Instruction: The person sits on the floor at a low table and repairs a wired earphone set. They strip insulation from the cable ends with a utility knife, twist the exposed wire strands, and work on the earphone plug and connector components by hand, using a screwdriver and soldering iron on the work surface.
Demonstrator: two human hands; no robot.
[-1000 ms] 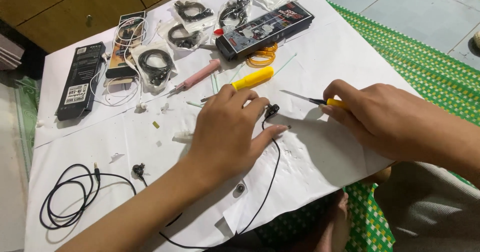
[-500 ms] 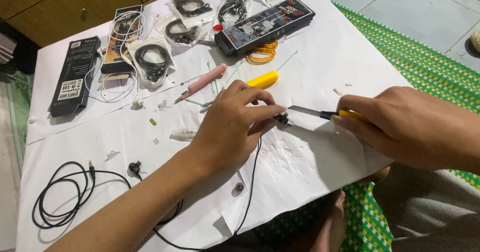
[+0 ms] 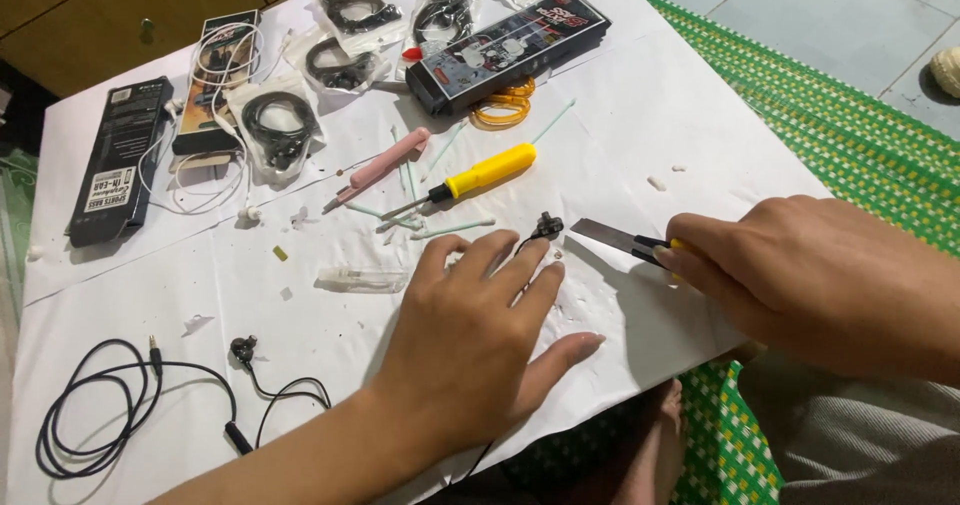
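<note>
Well, biggest first: white paper sheet (image 3: 700,165) covers the work surface, w/ a green woven mat (image 3: 850,135) showing past its right edge. On the paper our left hand (image 3: 480,345) lies palm down, fingers spread and nearly flat, so wide open; fingertips rest on the sheet just beside the small black earbud piece (image 3: 547,228), which sits at the tip of the index/middle fingers. Can't tell if a fingertip actually touches it. A thin black wire runs from it under the hand. Our right hand (image 3: 810,285) is closed round a utility knife (image 3: 625,240); fingers wrap the handle, thumb tip near the blade base, blade pointing left at the earbud piece, tip close to it but apart. Farther up: long black box (image 3: 510,50), another black box (image 3: 115,165) at left, bagged earphones (image 3: 280,130), yellow-handled screwdriver (image 3: 480,175), pink tool (image 3: 385,165). Bottom left, black coiled cable (image 3: 90,415) w/ second earbud (image 3: 243,348).
</note>
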